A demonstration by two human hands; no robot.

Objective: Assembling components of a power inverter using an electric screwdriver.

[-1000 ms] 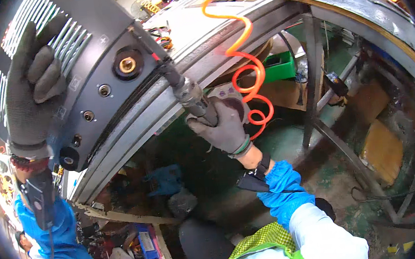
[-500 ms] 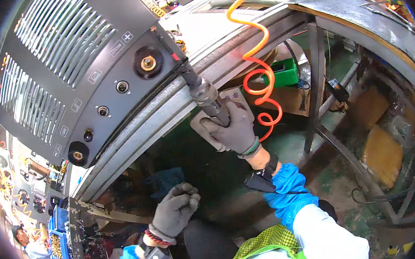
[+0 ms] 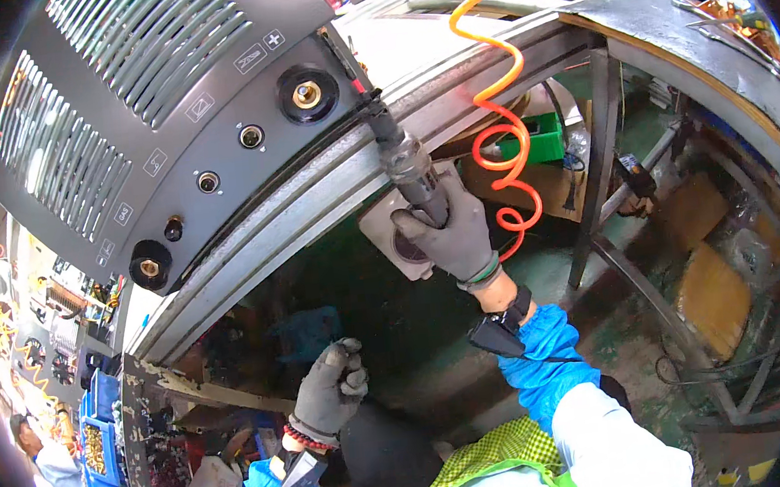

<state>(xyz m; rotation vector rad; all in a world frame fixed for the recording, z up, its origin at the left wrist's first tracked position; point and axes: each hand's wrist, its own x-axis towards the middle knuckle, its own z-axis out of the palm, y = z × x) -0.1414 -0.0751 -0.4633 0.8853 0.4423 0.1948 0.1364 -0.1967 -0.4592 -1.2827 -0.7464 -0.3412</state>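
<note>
Power tool [image 3: 411, 166] in right hand [image 3: 461, 245] — fingers [image 3: 464, 205] apparently wrapped around its rear

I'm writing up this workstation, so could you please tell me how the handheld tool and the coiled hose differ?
The tool is grey and black, whereas the hose is orange to red. The tool has a thick, straight body; the hose is thin and looped. The right grip is wrapped around the tool, while neither grip holds the hose. Both cross in front of the bench rail.
</note>
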